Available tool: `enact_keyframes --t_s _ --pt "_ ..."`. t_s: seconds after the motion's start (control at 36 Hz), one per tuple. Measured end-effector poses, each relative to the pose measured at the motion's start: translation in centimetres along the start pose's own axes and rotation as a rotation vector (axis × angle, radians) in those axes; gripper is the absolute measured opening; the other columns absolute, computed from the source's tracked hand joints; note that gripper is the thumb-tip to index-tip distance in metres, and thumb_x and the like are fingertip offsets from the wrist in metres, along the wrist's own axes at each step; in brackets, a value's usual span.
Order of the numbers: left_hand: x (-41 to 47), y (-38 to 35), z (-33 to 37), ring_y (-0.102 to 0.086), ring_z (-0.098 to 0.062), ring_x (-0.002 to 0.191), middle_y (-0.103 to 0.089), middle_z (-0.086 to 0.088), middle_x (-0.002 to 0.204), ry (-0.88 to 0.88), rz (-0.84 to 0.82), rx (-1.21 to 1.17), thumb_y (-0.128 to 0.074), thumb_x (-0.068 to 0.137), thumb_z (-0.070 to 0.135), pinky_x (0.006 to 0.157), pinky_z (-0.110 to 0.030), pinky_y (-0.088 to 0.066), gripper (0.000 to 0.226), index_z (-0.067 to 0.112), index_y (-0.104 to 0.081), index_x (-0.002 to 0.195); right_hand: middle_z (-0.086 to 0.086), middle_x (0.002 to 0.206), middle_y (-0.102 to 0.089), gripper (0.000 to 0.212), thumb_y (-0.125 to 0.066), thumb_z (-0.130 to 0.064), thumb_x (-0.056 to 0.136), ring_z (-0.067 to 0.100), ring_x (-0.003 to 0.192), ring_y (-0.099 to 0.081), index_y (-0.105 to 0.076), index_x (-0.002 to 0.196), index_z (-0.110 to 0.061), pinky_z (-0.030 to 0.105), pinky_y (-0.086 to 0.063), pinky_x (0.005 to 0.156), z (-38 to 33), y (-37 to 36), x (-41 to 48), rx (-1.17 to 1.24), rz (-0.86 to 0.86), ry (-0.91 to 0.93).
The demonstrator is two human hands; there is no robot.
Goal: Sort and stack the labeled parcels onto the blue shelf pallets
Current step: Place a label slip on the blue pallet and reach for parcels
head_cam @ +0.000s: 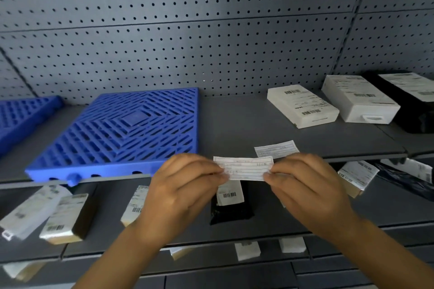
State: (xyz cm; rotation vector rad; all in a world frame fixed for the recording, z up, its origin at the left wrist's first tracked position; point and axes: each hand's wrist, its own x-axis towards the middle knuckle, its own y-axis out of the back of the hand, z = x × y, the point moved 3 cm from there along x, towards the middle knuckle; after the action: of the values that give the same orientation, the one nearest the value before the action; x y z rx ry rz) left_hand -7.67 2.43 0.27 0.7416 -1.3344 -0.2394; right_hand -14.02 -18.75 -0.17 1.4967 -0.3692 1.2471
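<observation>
Head view: you looked down at a grey shelf (246, 119) backed by a pegboard wall (187, 30)
Left hand: your left hand (187, 185) rose from the bottom edge on a slanted forearm, its back to the camera; thumb and forefinger were clamped together on the left end of a paper slip (244, 168); the other fingers curled underneath
Right hand: your right hand (305, 187) mirrored it; thumb and forefinger pinched the slip's right end; the remaining fingers were folded below
Paper slip: held level in the air between both hands, in front of the shelf's front edge; its print was too blurred to read
Second slip: a second slip (276, 148) lay flat on the shelf just behind the held one
Blue pallet: the blue pallet (126, 131) lay flat on the shelf left of your hands; a far pallet (21, 115) sat at the left edge, partly cut off
Parcels: two white parcels (301, 105) lay side by side at the right rear, a black parcel (413, 98) just beside them; all well apart from the blue pallet
Lower shelf: more labelled lower parcels (70, 216) lay there; one black-wrapped parcel (231, 204) sat under the slip
</observation>
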Motion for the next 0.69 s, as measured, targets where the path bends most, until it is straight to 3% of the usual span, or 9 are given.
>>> enact_keyframes --t_s 0.19,0.31,0.47,0.69 --pt "-3.5 5.5 -1.1 -0.064 -0.024 0.084 -0.070 -0.003 0.094 -0.001 0.039 0.098 -0.070 0.088 0.013 0.075 -0.036 -0.047 0.009 0.010 -0.076 0.092 0.011 0.083 -0.070 0.010 -0.070 -0.003 0.084 0.022 0.082 -0.059 -0.075 0.076 -0.002 0.033 -0.051 0.070 -5.5 -1.3 3.5 0.036 0.062 0.026" --pt "-7.0 10.2 -2.4 -0.061 -0.019 0.089 -0.064 0.001 0.100 0.022 0.084 0.149 -0.070 0.089 0.014 0.079 -0.031 -0.045 0.014 0.015 -0.067 0.103 0.012 0.086 -0.069 0.011 -0.071 -0.005 0.085 0.024 0.082 -0.057 -0.074 0.076 -0.001 0.034 -0.052 0.069 -10.0 -3.2 5.8 0.069 0.069 0.061" --pt "-12.8 18.3 -4.2 -0.060 -0.023 0.090 -0.061 -0.001 0.101 0.064 0.100 0.250 -0.069 0.088 0.011 0.075 -0.037 -0.047 0.017 0.015 -0.066 0.104 0.007 0.097 -0.054 0.001 -0.070 -0.005 0.085 0.025 0.082 -0.054 -0.070 0.085 -0.004 0.038 -0.049 0.064 -18.2 -6.9 9.7 0.148 0.115 0.100" --pt "-19.6 27.5 -7.0 -0.060 -0.026 0.089 -0.061 -0.003 0.100 0.114 0.098 0.353 -0.071 0.086 0.009 0.074 -0.039 -0.046 0.022 0.016 -0.065 0.106 0.015 0.079 -0.067 0.007 -0.074 -0.002 0.082 0.026 0.078 -0.056 -0.075 0.075 0.001 0.037 -0.050 0.067 -27.7 -11.9 14.4 0.258 0.134 0.137"
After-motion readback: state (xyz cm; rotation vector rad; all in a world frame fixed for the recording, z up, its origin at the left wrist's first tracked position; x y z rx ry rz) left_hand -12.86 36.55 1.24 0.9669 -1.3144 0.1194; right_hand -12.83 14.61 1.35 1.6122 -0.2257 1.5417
